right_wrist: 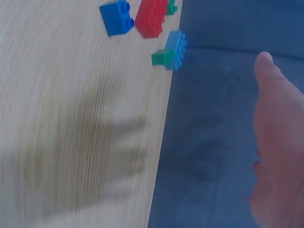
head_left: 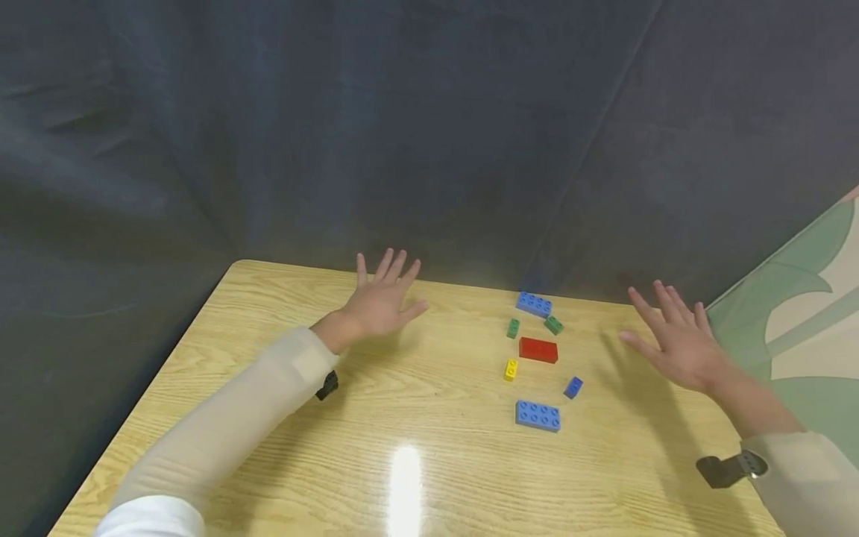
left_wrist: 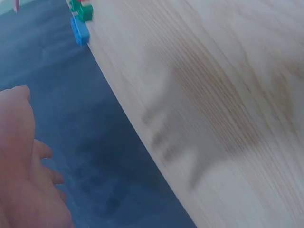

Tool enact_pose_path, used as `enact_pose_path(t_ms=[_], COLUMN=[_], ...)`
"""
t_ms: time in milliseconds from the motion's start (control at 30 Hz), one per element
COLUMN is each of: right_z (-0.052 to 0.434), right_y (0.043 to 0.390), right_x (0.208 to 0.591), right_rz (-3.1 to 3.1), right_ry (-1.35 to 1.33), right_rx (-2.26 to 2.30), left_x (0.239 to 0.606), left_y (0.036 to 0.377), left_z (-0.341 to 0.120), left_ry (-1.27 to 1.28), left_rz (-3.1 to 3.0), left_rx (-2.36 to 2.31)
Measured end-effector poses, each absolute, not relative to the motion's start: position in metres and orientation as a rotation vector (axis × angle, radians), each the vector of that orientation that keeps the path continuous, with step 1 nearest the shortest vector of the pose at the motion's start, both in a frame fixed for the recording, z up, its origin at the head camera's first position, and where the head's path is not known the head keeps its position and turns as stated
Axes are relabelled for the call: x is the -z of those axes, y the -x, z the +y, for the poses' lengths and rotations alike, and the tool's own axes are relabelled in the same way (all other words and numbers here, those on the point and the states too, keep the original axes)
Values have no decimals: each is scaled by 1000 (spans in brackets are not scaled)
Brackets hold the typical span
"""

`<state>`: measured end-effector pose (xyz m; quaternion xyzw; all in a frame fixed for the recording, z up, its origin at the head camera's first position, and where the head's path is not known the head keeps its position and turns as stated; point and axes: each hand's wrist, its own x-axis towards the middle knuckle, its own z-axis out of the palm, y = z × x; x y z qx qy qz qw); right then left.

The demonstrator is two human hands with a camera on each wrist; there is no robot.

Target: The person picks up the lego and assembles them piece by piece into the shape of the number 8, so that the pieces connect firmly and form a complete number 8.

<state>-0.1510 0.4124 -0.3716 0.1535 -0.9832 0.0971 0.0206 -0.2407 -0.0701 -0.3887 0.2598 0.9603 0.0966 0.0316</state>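
My left hand (head_left: 380, 304) hovers over the far part of the table, fingers spread, holding nothing. On the right, my right hand (head_left: 686, 344) is also spread in the air with nothing in it. Between them, nearer the right hand, lie several toy building bricks: a red brick (head_left: 538, 350), a light blue brick (head_left: 534, 303) near the far edge, another light blue brick (head_left: 537, 415) closer to me, a small yellow brick (head_left: 511, 370), a small dark blue brick (head_left: 573, 387) and two small green bricks (head_left: 513, 328). In the right wrist view, one green brick (right_wrist: 163, 57) overlaps the far light blue brick (right_wrist: 176, 50).
The bricks lie on a light wooden table (head_left: 322, 462) with a glare spot near its front. A dark cloth (head_left: 403, 134) hangs behind the far edge and along the left. At the right is a surface with a green leaf pattern (head_left: 785, 298).
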Motion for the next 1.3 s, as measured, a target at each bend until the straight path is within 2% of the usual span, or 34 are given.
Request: enact_pose_path(t_ms=[467,833,1300], right_z=[390,370,356], right_y=[134,121,104], right_x=[379,395,431], right_rz=[-2939,-2937,-2972], right_ry=[-623,-708,-630], right_rx=[-394,-527,-725], left_x=[385,397,425], left_y=[197,162,129], left_z=[-23,14,41], left_ry=[-1127,-1271,-1384], left_rz=[2832,2711,2562], left_rx=[-320,-363,-512])
